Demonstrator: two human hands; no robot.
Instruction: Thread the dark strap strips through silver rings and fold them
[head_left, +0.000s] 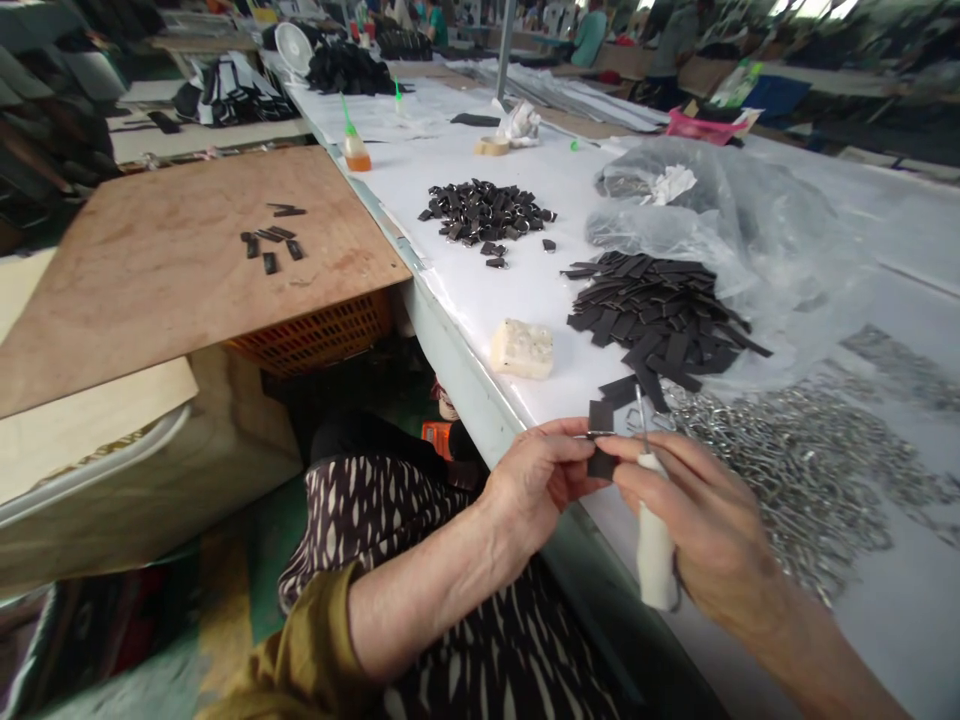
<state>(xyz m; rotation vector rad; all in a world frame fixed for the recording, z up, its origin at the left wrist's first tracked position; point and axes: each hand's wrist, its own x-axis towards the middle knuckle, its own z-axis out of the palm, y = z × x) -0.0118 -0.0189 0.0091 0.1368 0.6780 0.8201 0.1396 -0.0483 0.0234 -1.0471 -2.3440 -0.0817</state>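
Observation:
Pinched between the fingers of my left hand (536, 475) is a short black strip (601, 415), with a thin metal ring across its middle. My right hand (701, 515) grips a white-handled tool with a thin metal shaft (657, 545), the shaft pointing up and away. The right thumb and fingertips also touch the strip by the ring. Just beyond my hands lies a heap of black strips (652, 305). Beside my right hand spreads a pile of metal rings (795, 470). Farther off sits a pile of black strips folded through rings (484, 210).
A pale yellowish block (522, 348) sits near the edge of the white table (465, 300). Clear plastic bags (720, 200) lie behind the strips. At left is a wooden board (172, 240) with several black pieces. A bottle of orange liquid (357, 150) stands farther back.

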